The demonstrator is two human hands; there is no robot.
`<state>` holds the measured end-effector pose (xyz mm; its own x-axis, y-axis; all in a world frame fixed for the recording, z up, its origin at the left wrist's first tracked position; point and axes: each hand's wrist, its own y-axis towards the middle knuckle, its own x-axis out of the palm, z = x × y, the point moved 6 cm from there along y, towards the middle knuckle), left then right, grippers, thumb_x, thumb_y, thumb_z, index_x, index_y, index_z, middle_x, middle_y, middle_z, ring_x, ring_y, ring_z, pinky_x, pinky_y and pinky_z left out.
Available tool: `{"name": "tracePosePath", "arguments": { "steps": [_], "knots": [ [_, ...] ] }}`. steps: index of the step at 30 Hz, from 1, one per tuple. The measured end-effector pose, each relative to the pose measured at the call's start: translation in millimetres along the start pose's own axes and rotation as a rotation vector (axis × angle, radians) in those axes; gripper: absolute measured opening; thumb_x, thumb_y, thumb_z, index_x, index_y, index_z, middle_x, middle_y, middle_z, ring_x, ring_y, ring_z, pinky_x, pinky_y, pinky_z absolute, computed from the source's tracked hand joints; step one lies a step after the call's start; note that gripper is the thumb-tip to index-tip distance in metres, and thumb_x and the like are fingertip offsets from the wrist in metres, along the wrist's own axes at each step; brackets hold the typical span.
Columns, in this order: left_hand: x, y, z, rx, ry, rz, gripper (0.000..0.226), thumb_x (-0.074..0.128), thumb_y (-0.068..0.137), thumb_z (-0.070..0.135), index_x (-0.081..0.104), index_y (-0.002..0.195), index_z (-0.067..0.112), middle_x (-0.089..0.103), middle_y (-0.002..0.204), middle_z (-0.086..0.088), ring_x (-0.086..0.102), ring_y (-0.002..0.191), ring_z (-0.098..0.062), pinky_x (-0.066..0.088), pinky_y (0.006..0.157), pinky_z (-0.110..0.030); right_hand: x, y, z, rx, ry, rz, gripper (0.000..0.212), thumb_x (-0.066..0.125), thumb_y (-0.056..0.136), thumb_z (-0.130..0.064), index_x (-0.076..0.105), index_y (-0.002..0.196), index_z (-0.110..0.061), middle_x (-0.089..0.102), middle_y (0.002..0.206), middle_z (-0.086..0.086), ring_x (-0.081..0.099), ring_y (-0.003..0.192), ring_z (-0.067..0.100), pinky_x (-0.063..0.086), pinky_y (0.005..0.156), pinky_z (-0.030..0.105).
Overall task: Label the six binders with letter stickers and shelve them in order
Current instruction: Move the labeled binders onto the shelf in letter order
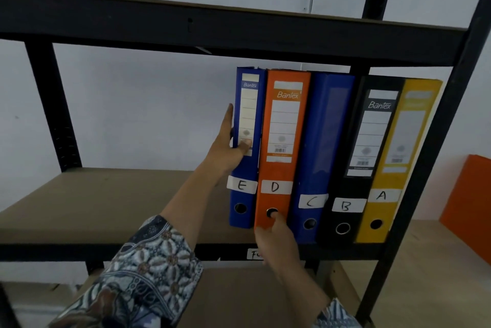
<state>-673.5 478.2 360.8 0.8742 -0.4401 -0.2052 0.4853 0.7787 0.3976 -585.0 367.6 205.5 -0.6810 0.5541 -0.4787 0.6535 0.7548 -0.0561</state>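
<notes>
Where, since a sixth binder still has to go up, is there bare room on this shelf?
Free: the shelf board between the left post and the blue E binder, where only the left hand intrudes. Crowded: E through the yellow A binder stand packed up to the right post.

Cut off by the right edge: flat orange board [471, 195]. Mostly covered by the right hand [279, 244]: white handwritten strip [252, 254] on the black shelf rail [159, 252], legible only as "F". Tucked behind the blue lever-arch binder marked E [249, 168]: most left hand [225, 151] fingers.
</notes>
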Motion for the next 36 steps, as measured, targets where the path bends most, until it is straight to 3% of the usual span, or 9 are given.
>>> {"name": "tracePosePath", "arguments": {
  "steps": [4,9,13,21,26,30,36],
  "knots": [
    [1.3,-3.4,1.4,0.035,-0.014,0.018,0.08,0.057,0.093,0.015,0.006,0.151,0.036,0.037,0.147,0.001,0.037,0.133,-0.017,0.046,0.098,-0.047,9.1,0.7,-3.9,-0.041,-0.101,-0.021,0.054,0.05,0.092,-0.036,0.025,0.14,-0.027,0.052,0.124,0.003,0.059,0.103,0.023,0.054,0.085,0.044],
    [0.6,-7.1,-0.6,0.041,-0.002,0.054,0.075,0.055,0.094,0.015,0.009,0.15,0.038,0.037,0.147,0.003,0.037,0.134,-0.019,0.048,0.095,-0.049,5.1,4.2,-3.4,-0.085,-0.122,-0.027,0.046,0.048,0.095,-0.033,0.033,0.137,-0.024,0.058,0.096,-0.004,0.058,0.094,0.014,0.049,0.084,0.034],
    [2.4,-11.2,2.1,0.05,0.024,0.073,0.075,0.055,0.095,0.017,0.009,0.149,0.038,0.038,0.147,0.003,0.038,0.134,-0.019,0.048,0.094,-0.047,4.2,2.7,-2.6,-0.107,-0.11,-0.053,0.042,0.048,0.095,-0.03,0.035,0.134,-0.024,0.054,0.09,-0.007,0.055,0.085,0.009,0.042,0.072,0.025],
    [1.7,-18.8,6.7,0.042,0.045,0.086,0.075,0.054,0.095,0.018,0.007,0.15,0.036,0.034,0.149,0.002,0.035,0.135,-0.019,0.047,0.095,-0.045,2.3,-2.6,-2.9,-0.143,-0.163,-0.097,0.038,0.047,0.096,-0.031,0.035,0.132,-0.024,0.054,0.088,-0.007,0.057,0.09,0.013,0.047,0.082,0.034],
    [-1.1,-28.1,0.9,0.0,-0.033,0.111,0.073,0.055,0.094,0.017,0.01,0.15,0.033,0.034,0.149,0.002,0.036,0.135,-0.02,0.048,0.092,-0.039,4.2,-8.1,-1.6,-0.124,-0.2,-0.12,0.055,0.047,0.096,-0.034,0.022,0.145,-0.026,0.056,0.104,-0.004,0.056,0.1,0.015,0.047,0.086,0.033],
    [-1.9,-31.9,1.7,-0.007,-0.025,0.127,0.07,0.055,0.095,0.02,0.014,0.15,0.031,0.037,0.148,0.001,0.037,0.135,-0.02,0.047,0.094,-0.04,4.8,-11.6,-0.5,-0.129,-0.219,-0.124,0.062,0.048,0.095,-0.035,0.017,0.147,-0.024,0.055,0.095,-0.006,0.057,0.094,0.013,0.049,0.085,0.033],
    [-1.0,-34.4,3.1,-0.003,0.013,0.111,0.07,0.055,0.095,0.022,0.013,0.151,0.028,0.037,0.148,0.0,0.038,0.135,-0.021,0.047,0.095,-0.042,2.2,-14.0,-0.2,-0.133,-0.221,-0.099,0.063,0.048,0.094,-0.037,0.016,0.147,-0.025,0.056,0.098,-0.004,0.059,0.099,0.017,0.05,0.085,0.035]
  ]
}}
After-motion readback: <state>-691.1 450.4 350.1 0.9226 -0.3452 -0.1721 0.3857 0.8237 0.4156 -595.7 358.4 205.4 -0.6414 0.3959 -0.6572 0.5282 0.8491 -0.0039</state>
